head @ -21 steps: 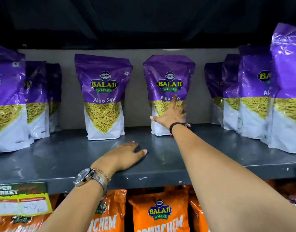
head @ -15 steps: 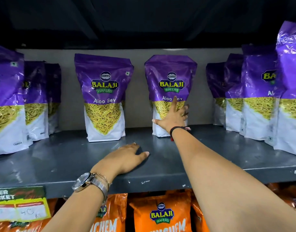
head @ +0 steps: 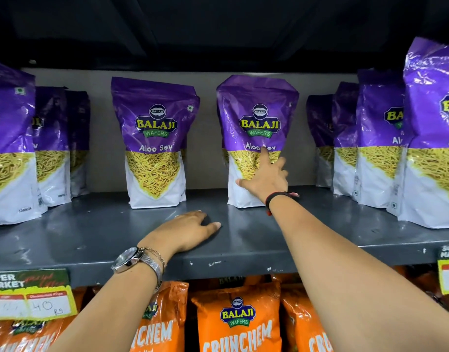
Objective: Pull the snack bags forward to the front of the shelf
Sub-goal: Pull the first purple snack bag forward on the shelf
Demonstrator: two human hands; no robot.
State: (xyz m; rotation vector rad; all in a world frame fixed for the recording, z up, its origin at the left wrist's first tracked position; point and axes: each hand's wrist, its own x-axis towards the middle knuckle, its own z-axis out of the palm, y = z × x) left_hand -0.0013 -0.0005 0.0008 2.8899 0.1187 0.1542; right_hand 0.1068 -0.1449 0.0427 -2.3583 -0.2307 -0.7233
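Two purple Balaji Aloo Sev snack bags stand upright at the back of the grey shelf [head: 96, 235]: one left of centre [head: 154, 138] and one at centre [head: 256, 118]. My right hand [head: 266, 179] lies against the lower front of the centre bag with fingers spread, index pointing up and thumb out to the left. The outer fingers reach toward the bag's right edge. My left hand [head: 190, 231], with a watch on the wrist, rests palm down on the shelf near its front edge and holds nothing.
Rows of the same purple bags stand on the left [head: 10, 148] and on the right [head: 431, 153], reaching nearer the shelf's front. Orange Crunchem bags [head: 238, 323] fill the shelf below. Price tags [head: 30, 295] hang on the shelf's front edge.
My right hand has slid a little higher onto the centre bag's front. The left hand stays where it was on the shelf.
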